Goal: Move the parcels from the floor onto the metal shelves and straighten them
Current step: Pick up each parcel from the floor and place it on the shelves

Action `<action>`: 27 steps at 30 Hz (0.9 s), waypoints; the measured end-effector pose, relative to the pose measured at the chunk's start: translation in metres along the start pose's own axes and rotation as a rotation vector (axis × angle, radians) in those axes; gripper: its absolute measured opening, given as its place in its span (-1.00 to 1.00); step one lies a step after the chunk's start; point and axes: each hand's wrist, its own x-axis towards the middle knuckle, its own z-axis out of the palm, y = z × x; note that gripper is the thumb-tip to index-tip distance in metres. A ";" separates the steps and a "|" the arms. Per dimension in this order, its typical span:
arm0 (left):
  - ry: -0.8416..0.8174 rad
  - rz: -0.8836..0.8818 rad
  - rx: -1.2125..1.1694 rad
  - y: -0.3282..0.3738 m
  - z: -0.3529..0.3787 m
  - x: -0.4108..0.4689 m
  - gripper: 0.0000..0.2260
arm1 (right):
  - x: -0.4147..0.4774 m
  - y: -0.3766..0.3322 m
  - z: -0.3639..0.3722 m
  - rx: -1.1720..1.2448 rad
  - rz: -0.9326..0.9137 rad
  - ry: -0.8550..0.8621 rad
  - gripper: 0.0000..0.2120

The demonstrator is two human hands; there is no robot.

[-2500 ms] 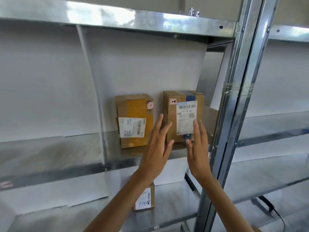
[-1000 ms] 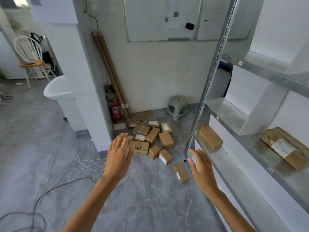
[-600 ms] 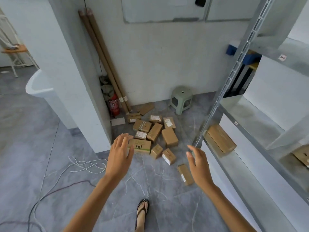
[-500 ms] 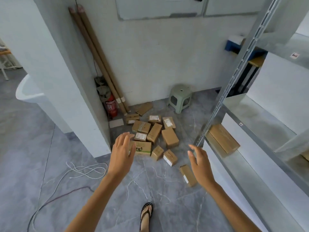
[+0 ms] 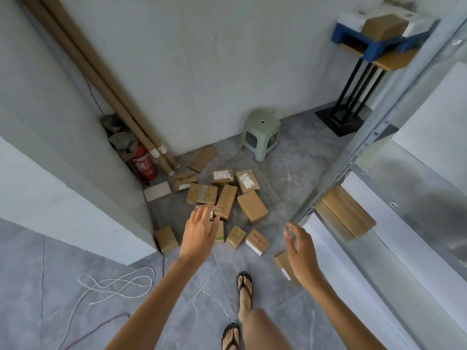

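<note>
Several brown cardboard parcels (image 5: pixel 252 207) lie scattered on the grey floor in front of me. My left hand (image 5: pixel 201 232) hovers open above the near side of the pile, holding nothing. My right hand (image 5: pixel 302 251) is open too, raised over a small parcel (image 5: pixel 283 266) lying near the shelf post. The metal shelves (image 5: pixel 404 193) run along the right. A flat brown parcel (image 5: pixel 345 214) rests on a low shelf there. One more parcel (image 5: pixel 166 239) sits by the white pillar's corner.
A pale green plastic stool (image 5: pixel 261 133) stands beyond the pile. A red fire extinguisher (image 5: pixel 142 164) and long cardboard tubes (image 5: pixel 101 79) lean in the corner. White cord (image 5: pixel 118 284) loops on the floor at left. A white pillar (image 5: pixel 63 185) juts in at left. My sandalled feet (image 5: pixel 243 286) are below.
I turned away from the shelf, where both hands touched an upright parcel, toward the floor pile. Over the last second I have stepped closer; both empty hands reach forward over the parcels.
</note>
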 end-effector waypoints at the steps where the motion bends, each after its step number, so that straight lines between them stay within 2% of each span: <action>1: -0.014 -0.002 0.009 -0.005 0.006 0.016 -0.68 | 0.016 0.004 0.009 0.000 0.005 0.001 -0.48; 5: -0.067 -0.046 0.054 -0.033 0.039 0.080 -0.69 | 0.075 0.026 0.053 0.036 0.094 -0.042 -0.63; 11: -0.202 -0.183 -0.012 -0.079 0.112 0.167 -0.70 | 0.150 0.076 0.126 0.067 0.267 -0.147 -0.64; 13: -0.227 -0.215 -0.044 -0.098 0.141 0.187 -0.73 | 0.173 0.096 0.150 0.059 0.329 -0.157 -0.61; 16: -0.271 -0.233 -0.070 -0.141 0.196 0.215 -0.61 | 0.204 0.133 0.196 0.043 0.341 -0.200 -0.50; 21: -0.390 -0.258 -0.135 -0.238 0.324 0.249 -0.73 | 0.247 0.236 0.303 0.054 0.423 -0.206 -0.31; 22: -0.421 -0.265 -0.157 -0.258 0.352 0.252 -0.73 | 0.252 0.262 0.329 0.057 0.454 -0.212 -0.35; 25: -0.478 -0.273 -0.211 -0.318 0.436 0.258 -0.70 | 0.264 0.333 0.407 0.105 0.551 -0.260 -0.64; 27: -0.563 -0.304 -0.265 -0.350 0.487 0.258 -0.69 | 0.267 0.374 0.453 0.134 0.607 -0.276 -0.66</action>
